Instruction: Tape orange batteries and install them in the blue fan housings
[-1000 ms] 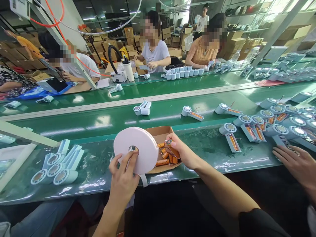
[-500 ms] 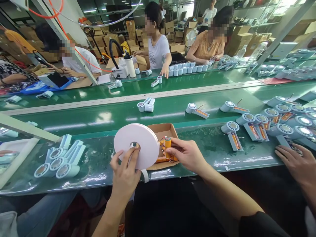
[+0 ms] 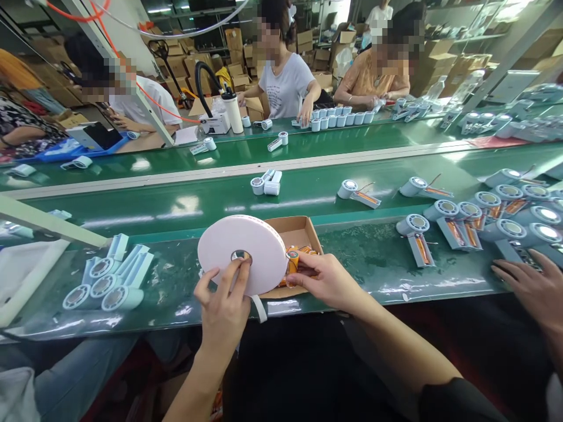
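My left hand (image 3: pixel 226 299) grips a large white roll of tape (image 3: pixel 220 252), with fingers hooked at its centre hole. A loose strip of tape (image 3: pixel 259 309) hangs from the roll's lower edge. Between the thumb and fingers of my right hand (image 3: pixel 329 278) is an orange cylindrical battery (image 3: pixel 292 262), close against the right rim of the roll. Behind both lies an open cardboard box (image 3: pixel 303 230) with more orange batteries in it, partly hidden by the roll and my hand.
Light-blue fan bodies (image 3: pixel 105 284) are grouped at the left. Several more with wires and orange cells (image 3: pixel 417 234) crowd the right, beside a co-worker's hand (image 3: pixel 528 287). A green conveyor belt (image 3: pixel 197 199) runs across, with people seated beyond. A white tray (image 3: pixel 35 275) is far left.
The roll has tilted flatter, and my right hand has moved the battery slightly left and down, nearer the roll's rim. Across the belt, a person's hand has shifted right toward the rows of parts.
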Available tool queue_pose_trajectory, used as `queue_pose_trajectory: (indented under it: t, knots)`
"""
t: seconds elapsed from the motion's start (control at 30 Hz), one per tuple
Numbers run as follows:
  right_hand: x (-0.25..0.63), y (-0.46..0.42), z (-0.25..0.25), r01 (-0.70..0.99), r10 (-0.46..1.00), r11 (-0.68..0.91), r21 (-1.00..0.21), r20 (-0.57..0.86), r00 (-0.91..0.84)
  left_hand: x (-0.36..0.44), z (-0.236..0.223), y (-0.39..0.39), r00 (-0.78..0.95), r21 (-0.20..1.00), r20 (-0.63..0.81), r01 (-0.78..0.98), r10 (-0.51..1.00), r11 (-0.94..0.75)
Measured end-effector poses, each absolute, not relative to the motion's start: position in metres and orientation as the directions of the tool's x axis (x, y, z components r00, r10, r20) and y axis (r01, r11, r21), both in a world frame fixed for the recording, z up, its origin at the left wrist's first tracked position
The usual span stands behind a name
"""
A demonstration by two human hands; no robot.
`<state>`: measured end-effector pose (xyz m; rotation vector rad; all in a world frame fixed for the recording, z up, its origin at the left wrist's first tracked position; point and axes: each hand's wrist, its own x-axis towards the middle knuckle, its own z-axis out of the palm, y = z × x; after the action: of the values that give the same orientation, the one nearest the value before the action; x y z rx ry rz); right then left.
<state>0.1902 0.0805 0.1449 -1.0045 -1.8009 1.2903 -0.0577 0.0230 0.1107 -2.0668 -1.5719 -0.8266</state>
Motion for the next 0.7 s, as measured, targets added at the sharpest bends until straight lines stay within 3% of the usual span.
queue_pose_trajectory:
  t: [0.13,0.23,0.3,0.4,0.53,0.63,0.7]
  knots:
    - [0.172,0.083,0.133,-0.187,0.967,0.053,-0.981,0.097,-0.235,-0.034,0.110,0.022,0.106,0.020,0.738,0.984,0.666,-0.179]
    - [0.151,0.078,0.115,-0.450,0.998,0.039,-0.892,0.014,0.060,-0.011,0.110,0.019,0.027,0.050,0.768,0.993,0.640,-0.103]
    - [0.146,0.077,0.107,-0.555,0.986,0.050,-0.831,-0.048,0.161,-0.002,0.109,0.016,-0.004,0.088,0.753,0.992,0.658,-0.094]
    - [0.163,0.087,0.107,-0.598,0.967,0.104,-0.795,-0.060,0.248,-0.003,0.107,0.011,0.065,0.098,0.735,0.975,0.675,-0.200]
    - [0.199,0.103,0.124,-0.542,0.854,0.349,-0.765,0.020,0.520,-0.017,0.110,0.022,0.146,0.161,0.721,0.915,0.677,-0.369]
    - [0.201,0.101,0.124,-0.486,0.950,0.140,-0.863,-0.022,0.312,-0.022,0.117,0.047,0.121,0.352,0.566,0.859,0.815,-0.372]
    - [0.196,0.093,0.114,-0.410,0.985,0.011,-0.912,-0.059,0.159,-0.022,0.117,0.064,0.191,0.445,0.409,0.812,0.892,-0.378]
